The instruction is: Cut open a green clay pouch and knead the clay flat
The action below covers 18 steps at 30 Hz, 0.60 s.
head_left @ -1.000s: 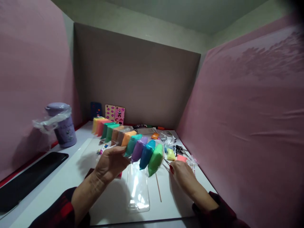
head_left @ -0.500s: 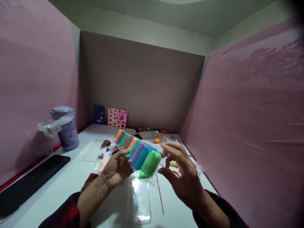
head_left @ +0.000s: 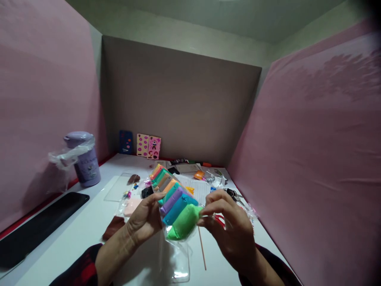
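A row of colored modeling clay packs (head_left: 172, 200) in clear plastic is held above the table, running from orange and red at its far end to green at its near end. My left hand (head_left: 145, 218) grips the row along its left side, thumb on top. With thumb and fingers pinched together, my right hand (head_left: 229, 220) holds the corner of the green clay pack (head_left: 186, 222). Below them lies a clear phone case (head_left: 181, 264), partly hidden by the packs. A thin wooden stick (head_left: 202, 248) rests beside the case.
On the left stand a purple tumbler (head_left: 86, 163) and a long black object (head_left: 44, 226). Decorated phone cases (head_left: 149, 146) lean on the back wall. Keys (head_left: 233, 194), red-handled scissors (head_left: 220, 219), an orange pack (head_left: 199, 174) and a brown piece (head_left: 114, 227) lie around.
My right hand has closed from an open pose onto the green pack's corner. The row of packs has tilted and its near end has come lower.
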Available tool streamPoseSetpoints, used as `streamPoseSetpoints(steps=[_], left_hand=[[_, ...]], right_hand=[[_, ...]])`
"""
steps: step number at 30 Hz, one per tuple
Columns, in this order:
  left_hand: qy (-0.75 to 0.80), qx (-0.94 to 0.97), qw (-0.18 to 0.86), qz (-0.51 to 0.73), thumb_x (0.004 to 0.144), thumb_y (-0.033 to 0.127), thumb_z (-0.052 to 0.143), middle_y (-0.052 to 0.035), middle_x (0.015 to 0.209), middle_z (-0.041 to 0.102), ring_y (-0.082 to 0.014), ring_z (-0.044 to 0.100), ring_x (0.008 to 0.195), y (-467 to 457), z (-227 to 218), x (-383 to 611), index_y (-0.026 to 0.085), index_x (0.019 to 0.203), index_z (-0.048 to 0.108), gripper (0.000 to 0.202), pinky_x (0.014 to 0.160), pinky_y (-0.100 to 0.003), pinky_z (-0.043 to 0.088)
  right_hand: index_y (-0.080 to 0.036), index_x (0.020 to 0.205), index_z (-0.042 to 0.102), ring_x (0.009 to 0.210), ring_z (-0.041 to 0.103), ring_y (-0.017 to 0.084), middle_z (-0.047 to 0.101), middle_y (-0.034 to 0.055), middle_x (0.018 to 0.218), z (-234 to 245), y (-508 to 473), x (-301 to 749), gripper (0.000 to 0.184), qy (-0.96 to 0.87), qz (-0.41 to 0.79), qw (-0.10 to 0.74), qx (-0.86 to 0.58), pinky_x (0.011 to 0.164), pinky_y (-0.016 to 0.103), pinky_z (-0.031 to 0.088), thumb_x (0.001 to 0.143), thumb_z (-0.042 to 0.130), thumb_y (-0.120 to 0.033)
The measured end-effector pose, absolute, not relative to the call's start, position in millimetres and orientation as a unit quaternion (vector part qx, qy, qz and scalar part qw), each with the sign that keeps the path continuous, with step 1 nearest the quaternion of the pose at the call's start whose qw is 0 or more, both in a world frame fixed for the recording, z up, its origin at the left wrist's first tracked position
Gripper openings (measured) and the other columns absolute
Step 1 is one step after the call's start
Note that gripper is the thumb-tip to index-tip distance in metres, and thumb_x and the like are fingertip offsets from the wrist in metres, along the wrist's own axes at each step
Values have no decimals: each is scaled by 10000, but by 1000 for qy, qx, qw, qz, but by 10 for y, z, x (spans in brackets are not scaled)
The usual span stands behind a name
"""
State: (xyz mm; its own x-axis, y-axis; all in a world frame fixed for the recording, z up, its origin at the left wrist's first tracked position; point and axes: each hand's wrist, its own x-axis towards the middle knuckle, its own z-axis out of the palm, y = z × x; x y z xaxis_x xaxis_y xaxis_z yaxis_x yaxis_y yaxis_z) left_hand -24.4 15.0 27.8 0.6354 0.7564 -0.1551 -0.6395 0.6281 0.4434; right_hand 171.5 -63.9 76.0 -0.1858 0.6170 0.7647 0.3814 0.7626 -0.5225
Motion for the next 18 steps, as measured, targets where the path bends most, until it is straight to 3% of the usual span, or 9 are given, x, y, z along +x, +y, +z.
streamPoseSetpoints(steps=[4, 9, 18], left_hand=[[132, 177, 890, 398, 793, 122, 576, -86, 817, 717, -222, 691, 710, 153, 280, -234, 119, 1122, 583, 329, 773, -368, 516], [117, 165, 902, 382, 788, 124, 573, -110, 877, 711, -237, 693, 742, 131, 315, -238, 101, 1163, 553, 377, 782, -378, 524], [140, 147, 897, 392, 805, 116, 541, -78, 772, 712, -224, 691, 660, 177, 286, -239, 130, 1009, 641, 228, 741, -376, 556]], right_hand=[[-212, 765, 577, 739, 544, 129, 530, -11, 809, 692, -644, 1687, 186, -761, 80, 555, -326, 659, 264, 440, 831, 609, -41], [-217, 921, 578, 764, 548, 135, 543, 13, 889, 675, -664, 1668, 185, -751, 63, 562, -340, 682, 271, 458, 833, 611, -57], [-211, 818, 569, 786, 556, 137, 533, 12, 858, 681, -666, 1612, 228, -751, 48, 575, -323, 689, 268, 463, 845, 537, 13]])
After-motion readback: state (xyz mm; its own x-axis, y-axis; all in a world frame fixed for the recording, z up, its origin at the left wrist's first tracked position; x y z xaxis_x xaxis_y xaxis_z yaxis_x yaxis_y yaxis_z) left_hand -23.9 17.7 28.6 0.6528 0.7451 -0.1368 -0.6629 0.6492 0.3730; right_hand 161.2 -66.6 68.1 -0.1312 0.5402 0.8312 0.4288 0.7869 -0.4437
